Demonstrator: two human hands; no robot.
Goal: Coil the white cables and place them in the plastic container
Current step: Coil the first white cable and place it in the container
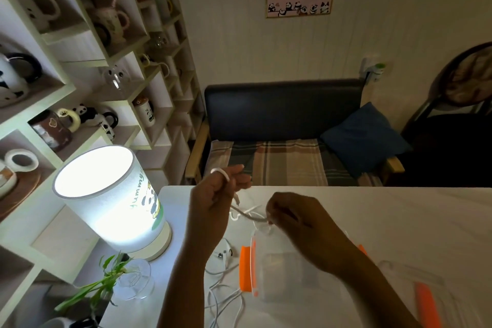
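My left hand (215, 194) is raised above the white table's far left part, with a white cable (246, 214) looped over its thumb and held in its curled fingers. The cable runs right to my right hand (295, 221), which pinches its other end. Below my right hand stands the clear plastic container (277, 285) with orange clips. More loose white cables (226, 298) lie tangled on the table in front of my left forearm.
A lit lamp (114, 200) and a glass vase with a green plant (133, 279) stand at the table's left. The container's clear lid with an orange clip (426, 301) lies at the right. A sofa (287, 138) stands behind the white table (399, 221).
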